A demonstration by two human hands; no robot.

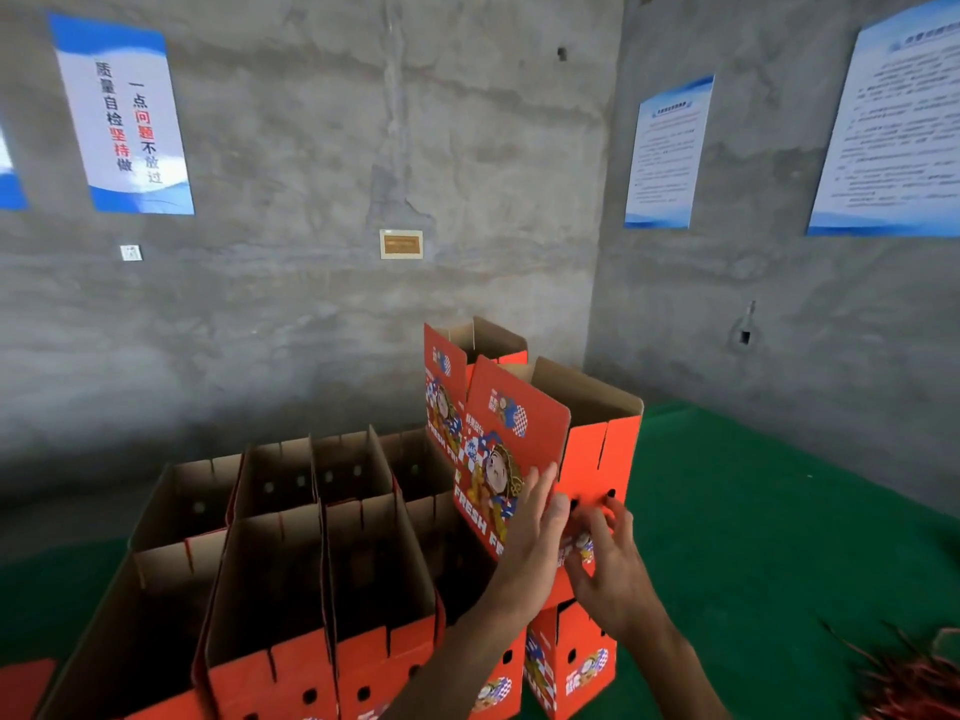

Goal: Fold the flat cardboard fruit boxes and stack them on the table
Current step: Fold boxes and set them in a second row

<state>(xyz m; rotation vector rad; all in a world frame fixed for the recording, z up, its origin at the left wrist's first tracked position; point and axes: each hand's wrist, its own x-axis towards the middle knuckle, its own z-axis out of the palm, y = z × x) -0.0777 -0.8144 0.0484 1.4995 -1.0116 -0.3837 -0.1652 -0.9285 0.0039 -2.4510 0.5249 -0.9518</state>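
The tall orange printed cardboard fruit box (550,449), already folded into shape with its brown inside open to the top, stands upright on the upper tier at the right end of the stack, set on another orange box of the same print (569,662) that rests on the green-covered table (779,537); a second upright box (467,366) stands just behind it, and a block of open brown-lined folded boxes (291,553) fills the lower tier to the left.

The left hand (530,532) lies flat, fingers straight, against the printed broad face of the top box near its front corner; the right hand (605,558) has its fingers curled in at the narrow orange end panel by the small round holes, and whether it pinches a tab there or only presses on the panel cannot be told.

The box's long axis runs up and slightly tilted away from the person, its corner sitting directly between the two hands; so the hands bracket the near lower corner while the open mouth lies well above them; the right hand is the nearer one to the end panel, and, as a judgement, any squaring or seating of the box onto the one beneath would be steered from this corner, left palm steadying the broad side; a push too high up might tip it toward the box behind.
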